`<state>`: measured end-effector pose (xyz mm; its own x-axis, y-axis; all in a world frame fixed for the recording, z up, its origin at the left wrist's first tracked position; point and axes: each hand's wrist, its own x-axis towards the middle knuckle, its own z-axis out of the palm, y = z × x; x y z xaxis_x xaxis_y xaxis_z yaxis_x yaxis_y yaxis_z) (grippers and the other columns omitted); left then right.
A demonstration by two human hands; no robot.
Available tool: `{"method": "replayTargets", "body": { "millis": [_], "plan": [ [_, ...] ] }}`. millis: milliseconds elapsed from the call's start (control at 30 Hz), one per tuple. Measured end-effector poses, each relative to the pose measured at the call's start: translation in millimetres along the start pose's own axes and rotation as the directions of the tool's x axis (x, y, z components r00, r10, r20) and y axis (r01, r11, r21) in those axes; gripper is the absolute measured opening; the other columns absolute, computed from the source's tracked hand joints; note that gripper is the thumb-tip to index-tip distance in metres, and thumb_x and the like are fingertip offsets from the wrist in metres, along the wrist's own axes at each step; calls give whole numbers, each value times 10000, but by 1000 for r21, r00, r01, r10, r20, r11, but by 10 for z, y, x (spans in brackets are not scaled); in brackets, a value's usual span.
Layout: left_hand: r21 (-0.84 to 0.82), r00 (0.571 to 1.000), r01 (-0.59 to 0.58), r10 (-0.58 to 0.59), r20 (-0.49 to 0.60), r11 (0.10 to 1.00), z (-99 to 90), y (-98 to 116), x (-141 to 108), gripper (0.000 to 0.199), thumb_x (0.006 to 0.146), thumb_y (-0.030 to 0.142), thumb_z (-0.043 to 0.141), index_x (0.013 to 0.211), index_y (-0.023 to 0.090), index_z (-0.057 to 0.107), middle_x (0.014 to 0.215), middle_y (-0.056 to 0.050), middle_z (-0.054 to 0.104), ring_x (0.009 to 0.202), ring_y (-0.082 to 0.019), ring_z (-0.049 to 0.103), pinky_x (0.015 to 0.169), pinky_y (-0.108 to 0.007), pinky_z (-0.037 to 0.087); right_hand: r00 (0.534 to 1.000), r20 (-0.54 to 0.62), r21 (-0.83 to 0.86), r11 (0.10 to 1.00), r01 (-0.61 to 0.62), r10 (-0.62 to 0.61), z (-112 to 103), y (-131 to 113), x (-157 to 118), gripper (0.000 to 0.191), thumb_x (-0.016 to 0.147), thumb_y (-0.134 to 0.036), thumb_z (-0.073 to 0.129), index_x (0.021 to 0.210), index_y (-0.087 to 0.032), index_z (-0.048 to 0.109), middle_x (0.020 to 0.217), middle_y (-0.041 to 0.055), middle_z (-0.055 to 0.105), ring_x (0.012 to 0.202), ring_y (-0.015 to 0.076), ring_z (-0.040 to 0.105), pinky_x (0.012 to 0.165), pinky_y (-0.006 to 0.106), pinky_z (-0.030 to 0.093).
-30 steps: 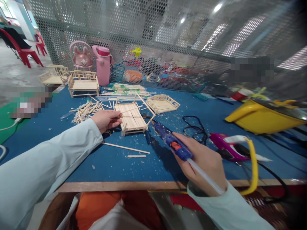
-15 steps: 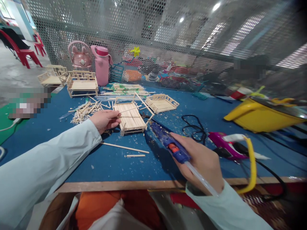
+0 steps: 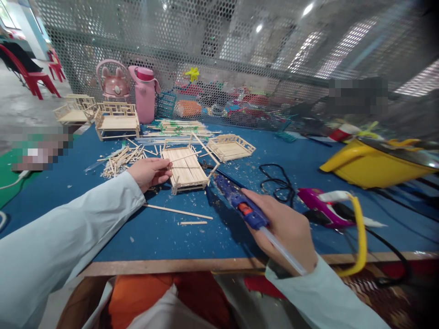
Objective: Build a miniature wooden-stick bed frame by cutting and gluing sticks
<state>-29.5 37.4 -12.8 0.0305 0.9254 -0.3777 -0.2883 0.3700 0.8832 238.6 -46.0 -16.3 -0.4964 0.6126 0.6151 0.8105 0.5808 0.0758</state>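
Note:
My left hand (image 3: 150,173) is closed in a pinch on a thin wooden stick (image 3: 187,156), which reaches out over a small wooden stick bed frame (image 3: 188,176). The bed frame has a slatted top, short legs and rails at its right side. My right hand (image 3: 283,228) is wrapped round a blue hot glue gun (image 3: 240,201) with a clear glue stick (image 3: 283,251) coming out of its back. The gun's tip is close to the frame's right corner; whether they touch I cannot tell. One long stick (image 3: 178,211) and one short stick (image 3: 193,223) lie in front of the frame.
Behind stand finished-looking stick frames (image 3: 118,122) and a pink bottle (image 3: 145,98). Another frame (image 3: 230,149) lies to the right. Loose stick pieces (image 3: 125,157) are heaped at left. A purple glue gun (image 3: 327,210), black cable (image 3: 281,183) and yellow container (image 3: 373,164) occupy the right side.
Almost nothing differs. My right hand and the glue gun have shifted very slightly to the left; my left hand keeps its place with the stick.

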Motion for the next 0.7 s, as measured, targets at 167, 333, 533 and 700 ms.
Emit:
{"method": "replayTargets", "body": {
  "millis": [167,333,533,700],
  "plan": [
    [5,1000,-2,2,0,1000,-2,0,0,199,817,99,518,637,82,603,561,-9,579,440,-36,551,380,-92,472,999,-28,4,999,36,-36,15,18,-4,333,820,-224,462,1144,-170,517,973,100,679,828,203,657,708,283,504],
    [-7,1000,-5,5,-2,1000,1,1,2,193,814,94,521,639,80,602,569,-12,581,438,-39,553,371,-93,470,999,-32,-3,1000,24,-24,9,50,-6,353,813,-236,461,1156,-169,507,983,114,675,851,223,657,714,303,510],
    [-5,1000,-10,10,-4,1000,-7,-8,4,180,810,101,527,647,82,601,590,-13,582,452,-38,554,379,-95,469,993,-119,4,1000,-10,10,-48,78,-98,384,774,-209,531,1158,-197,516,985,112,671,863,228,654,742,302,509],
    [7,999,-18,18,-32,1000,12,-8,-52,160,795,114,540,648,92,600,617,-13,579,479,-42,550,399,-111,467,928,-348,-27,988,-150,132,-93,170,-31,390,760,-216,574,1148,-237,533,987,87,668,871,209,646,754,274,498]
  ]
}}
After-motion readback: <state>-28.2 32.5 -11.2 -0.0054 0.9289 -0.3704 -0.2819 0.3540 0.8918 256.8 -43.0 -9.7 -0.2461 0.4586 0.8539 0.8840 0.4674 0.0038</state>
